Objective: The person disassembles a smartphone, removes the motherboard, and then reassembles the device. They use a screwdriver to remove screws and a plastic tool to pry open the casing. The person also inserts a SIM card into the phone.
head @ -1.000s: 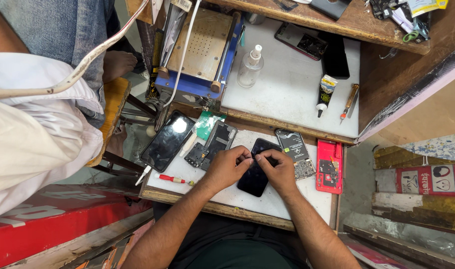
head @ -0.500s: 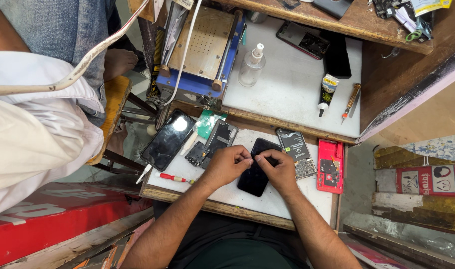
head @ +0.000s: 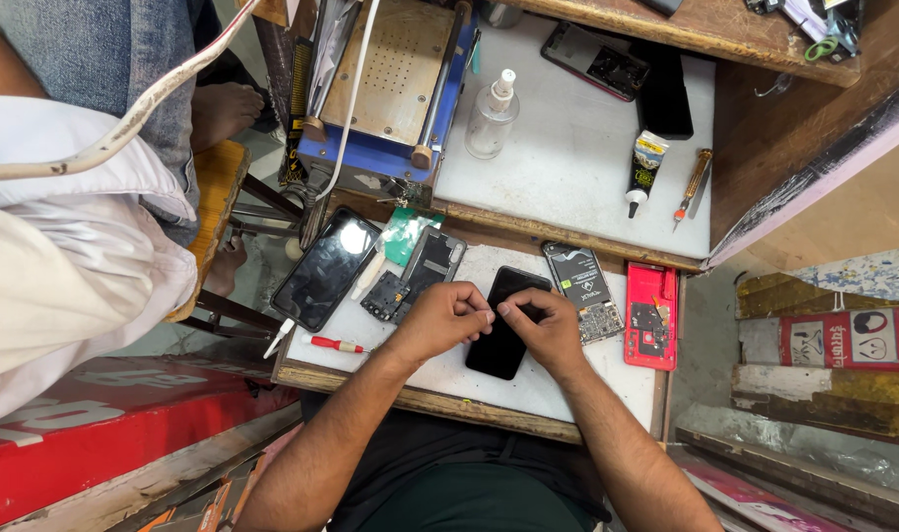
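Observation:
A black phone (head: 500,345) lies face up on the small white work board (head: 567,389) in front of me. My left hand (head: 441,320) rests at its left edge with the fingers curled, fingertips meeting those of my right hand (head: 543,330) over the phone's upper part. Both hands pinch at something too small to make out between the fingertips. Left of my hands lie an opened phone body (head: 428,268) and a small circuit part (head: 384,294). Right of them sit a phone battery and board (head: 582,288) and a red phone back (head: 651,315).
A black glass screen (head: 326,268) and a red-handled screwdriver (head: 336,345) lie at the board's left. Behind stand a blue heating plate machine (head: 385,89), a spray bottle (head: 491,113), a glue tube (head: 644,167), another screwdriver (head: 694,182) and more phones (head: 597,59). A person in white stands at left.

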Tool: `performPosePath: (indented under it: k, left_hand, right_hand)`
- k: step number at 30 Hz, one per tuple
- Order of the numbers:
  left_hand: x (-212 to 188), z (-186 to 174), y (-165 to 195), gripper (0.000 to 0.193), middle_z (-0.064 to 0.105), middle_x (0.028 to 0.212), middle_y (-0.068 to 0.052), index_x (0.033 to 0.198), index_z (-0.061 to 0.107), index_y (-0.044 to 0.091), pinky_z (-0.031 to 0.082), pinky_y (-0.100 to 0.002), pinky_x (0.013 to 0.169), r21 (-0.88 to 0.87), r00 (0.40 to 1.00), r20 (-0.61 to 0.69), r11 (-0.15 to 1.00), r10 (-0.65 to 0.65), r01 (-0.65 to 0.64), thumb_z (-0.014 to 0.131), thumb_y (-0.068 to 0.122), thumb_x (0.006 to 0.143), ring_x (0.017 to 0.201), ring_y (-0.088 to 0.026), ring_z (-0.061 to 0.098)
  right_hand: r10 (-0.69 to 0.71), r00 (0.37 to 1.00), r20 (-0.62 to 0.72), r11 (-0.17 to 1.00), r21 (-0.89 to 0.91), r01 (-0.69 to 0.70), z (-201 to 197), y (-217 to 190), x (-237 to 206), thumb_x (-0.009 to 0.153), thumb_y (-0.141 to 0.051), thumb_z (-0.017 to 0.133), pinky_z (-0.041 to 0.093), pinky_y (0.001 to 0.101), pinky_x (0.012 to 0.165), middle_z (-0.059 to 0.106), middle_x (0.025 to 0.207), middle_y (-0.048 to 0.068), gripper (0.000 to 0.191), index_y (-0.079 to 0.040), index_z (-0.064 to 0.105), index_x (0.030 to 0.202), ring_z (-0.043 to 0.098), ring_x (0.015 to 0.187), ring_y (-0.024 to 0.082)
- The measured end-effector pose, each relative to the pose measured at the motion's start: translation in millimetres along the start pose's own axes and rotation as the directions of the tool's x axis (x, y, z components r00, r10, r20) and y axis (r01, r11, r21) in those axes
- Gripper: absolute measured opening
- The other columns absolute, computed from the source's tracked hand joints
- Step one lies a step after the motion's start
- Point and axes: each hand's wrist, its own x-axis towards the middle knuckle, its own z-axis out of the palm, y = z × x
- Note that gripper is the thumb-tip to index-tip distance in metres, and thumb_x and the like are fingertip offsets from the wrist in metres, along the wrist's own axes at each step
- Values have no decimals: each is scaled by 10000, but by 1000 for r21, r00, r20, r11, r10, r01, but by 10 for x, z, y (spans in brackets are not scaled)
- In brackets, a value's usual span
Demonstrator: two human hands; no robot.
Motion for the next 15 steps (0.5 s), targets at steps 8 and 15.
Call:
performPosePath:
  k: [8, 15]
  left_hand:
    - [-17, -10, 10, 96, 753, 789, -49, 928, 693, 27, 553, -236, 608, -13, 1000, 15, 1000, -4, 4, 712, 121, 930, 690, -85, 692]
    - [-87, 32, 62, 126, 782, 805, -50, 931, 691, 22, 580, -274, 686, 247, 989, -99, 965, 113, -86, 719, 142, 910, 762, -110, 758]
  right_hand:
    - [-59, 998, -20, 994, -89, 57, 16, -26, -5, 886, -176, 807, 528, 243, 683, 765, 815, 26, 125, -55, 779, 896, 680, 760, 96]
    - [45, 999, -27, 997, -53, -47, 53, -81, 29, 883, -167, 795, 526, 246, 666, 765, 801, 19, 105, -63, 780, 888, 671, 733, 88]
